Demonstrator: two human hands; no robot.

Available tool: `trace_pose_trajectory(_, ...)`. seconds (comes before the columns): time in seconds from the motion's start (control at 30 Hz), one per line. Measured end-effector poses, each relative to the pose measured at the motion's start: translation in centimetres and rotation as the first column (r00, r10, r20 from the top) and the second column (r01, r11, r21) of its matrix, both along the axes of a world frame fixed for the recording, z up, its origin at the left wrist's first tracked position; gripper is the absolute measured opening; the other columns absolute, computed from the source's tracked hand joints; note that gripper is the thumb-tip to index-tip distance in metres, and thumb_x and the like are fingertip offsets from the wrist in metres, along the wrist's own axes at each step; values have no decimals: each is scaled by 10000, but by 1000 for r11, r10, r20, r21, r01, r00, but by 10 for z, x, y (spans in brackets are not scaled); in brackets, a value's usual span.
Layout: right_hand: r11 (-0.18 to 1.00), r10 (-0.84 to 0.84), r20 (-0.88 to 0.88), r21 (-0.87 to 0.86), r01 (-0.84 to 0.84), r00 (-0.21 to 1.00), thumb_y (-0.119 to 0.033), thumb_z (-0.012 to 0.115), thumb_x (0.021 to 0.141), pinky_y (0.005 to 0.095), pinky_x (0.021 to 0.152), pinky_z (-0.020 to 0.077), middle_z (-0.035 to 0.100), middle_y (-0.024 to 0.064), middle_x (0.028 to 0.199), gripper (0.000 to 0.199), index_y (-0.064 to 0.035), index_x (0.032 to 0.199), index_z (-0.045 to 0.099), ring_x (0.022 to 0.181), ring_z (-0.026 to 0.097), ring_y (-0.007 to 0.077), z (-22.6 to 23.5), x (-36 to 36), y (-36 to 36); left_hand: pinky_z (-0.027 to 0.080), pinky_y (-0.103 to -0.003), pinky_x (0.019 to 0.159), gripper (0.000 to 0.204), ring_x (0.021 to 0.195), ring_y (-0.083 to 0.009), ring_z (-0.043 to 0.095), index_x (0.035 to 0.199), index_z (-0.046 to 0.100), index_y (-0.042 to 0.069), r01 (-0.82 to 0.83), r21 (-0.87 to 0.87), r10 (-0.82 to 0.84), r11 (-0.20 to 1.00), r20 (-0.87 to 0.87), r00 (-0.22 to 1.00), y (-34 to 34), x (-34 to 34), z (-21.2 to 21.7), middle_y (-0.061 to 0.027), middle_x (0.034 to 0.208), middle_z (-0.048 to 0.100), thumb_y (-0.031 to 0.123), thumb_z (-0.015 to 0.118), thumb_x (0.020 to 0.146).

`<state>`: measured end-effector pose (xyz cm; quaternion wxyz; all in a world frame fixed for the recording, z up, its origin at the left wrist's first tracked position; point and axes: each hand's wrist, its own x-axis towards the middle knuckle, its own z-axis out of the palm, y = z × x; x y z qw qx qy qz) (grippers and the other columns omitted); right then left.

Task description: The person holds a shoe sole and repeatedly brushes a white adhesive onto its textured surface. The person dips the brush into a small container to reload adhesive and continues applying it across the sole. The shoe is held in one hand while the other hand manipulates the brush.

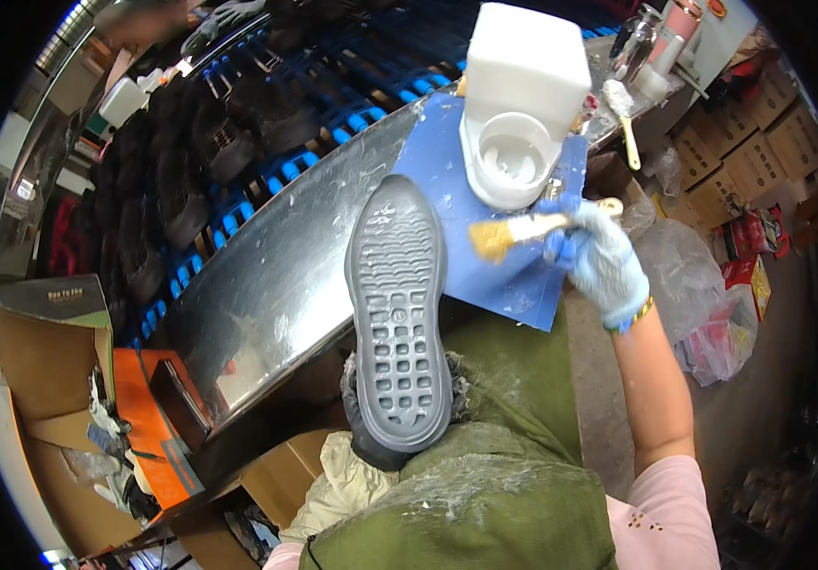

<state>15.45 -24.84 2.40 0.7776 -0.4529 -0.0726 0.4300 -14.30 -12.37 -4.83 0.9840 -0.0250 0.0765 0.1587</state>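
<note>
My right hand (601,258), in a pale glove with blue fingertips, is closed round the wooden handle of a paintbrush (527,228). Its yellowish bristles, a little blurred, are above a blue board (447,142). Left of the brush, a grey shoe sole (397,313) faces up, with a wet shine near its toe. Dark material and grey fuzzy edges show beneath the sole. Cream cloth (347,480) lies by its heel, near a bit of pink sleeve; my left hand is hidden. A white plastic container (527,66) with a round opening holding clear liquid stands on the board.
A metal bench (285,309) runs along the left, beside a blue roller conveyor (228,223) carrying dark shoes (181,199). An open carton (48,370) stands at lower left. Another brush (625,123) lies at upper right, near bottles, stacked cartons (722,152) and plastic bags (684,275).
</note>
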Motion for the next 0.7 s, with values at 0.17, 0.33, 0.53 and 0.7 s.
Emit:
trace_pose_trajectory(0.17, 909, 411, 318, -210, -360, 854, -191, 623, 1011, 247, 654, 524, 727, 97, 892, 241, 4, 1116, 719, 731, 692, 150, 36, -92, 3, 606, -434, 942, 471, 1128, -264, 678, 1447, 466, -8, 39, 69, -25, 997, -192, 981, 13, -7, -4, -191, 1322, 620, 293, 481, 1085)
trace_pose_trajectory(0.33, 749, 502, 863, -463, -473, -50, -204, 710, 906, 377, 727, 520, 714, 69, 852, 116, -122, 985, 733, 815, 672, 224, 48, -89, 18, 586, -409, 962, 539, 1176, -281, 645, 1459, 459, -6, 122, 208, -112, 970, -60, 992, 25, 0, 8, -186, 1354, 607, 333, 561, 1052)
trace_pose_trajectory(0.53, 763, 315, 941, -328, -558, -123, -138, 729, 825, 358, 721, 488, 725, 7, 865, 69, -166, 883, 755, 749, 613, 221, 68, -97, 34, 570, -452, 979, 597, 1210, -296, 621, 1490, 427, 46, 307, 619, -75, 723, -371, 925, 41, -8, -1, -172, 1409, 568, 396, 591, 1035)
trace_pose_trajectory(0.7, 829, 552, 833, -542, -140, 44, -77, 683, 905, 307, 799, 567, 728, 49, 920, 88, -44, 967, 736, 842, 681, 136, 66, -41, 67, 547, -524, 1022, 658, 1255, -341, 597, 1533, 368, 45, 134, 465, -86, 875, -124, 989, 33, -16, 1, -194, 1435, 538, 411, 589, 1032)
